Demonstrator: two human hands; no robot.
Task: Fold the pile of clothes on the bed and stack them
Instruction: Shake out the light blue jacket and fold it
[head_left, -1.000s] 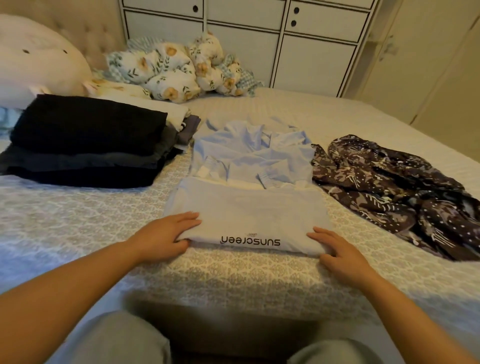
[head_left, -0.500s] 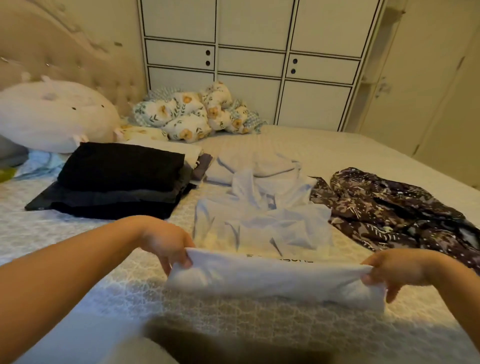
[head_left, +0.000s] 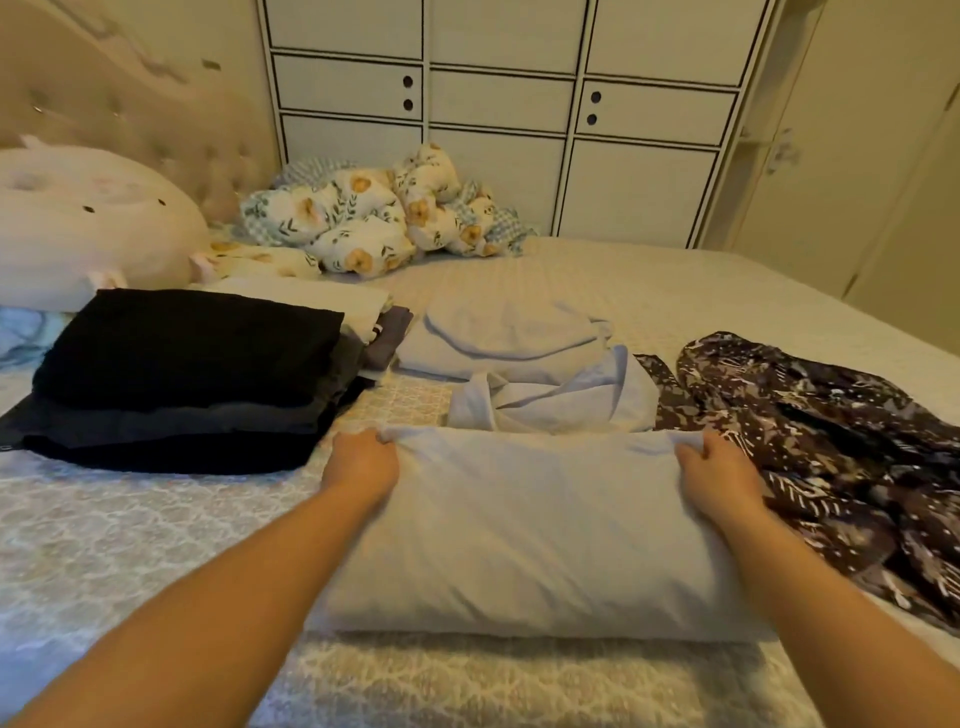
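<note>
Light blue garment (head_left: 524, 525) lies on the bed (head_left: 104, 540) just beside the dark folded stack (head_left: 182, 379), and you have its far edge pinched at both corners, left hand (head_left: 363, 462) and right hand (head_left: 719, 475) each clenched on the cloth. On the garment's other side sprawls the brown patterned garment (head_left: 821, 452), unfolded.

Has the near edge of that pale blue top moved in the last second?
Yes. Both hands carried the pale blue top's edge away from the person, toward the cupboards.

A cream cabinet (head_left: 498, 119) with dark-outlined doors backs the bed (head_left: 649, 280); a tufted beige headboard (head_left: 135, 124) stands left, under warm dim light.
</note>
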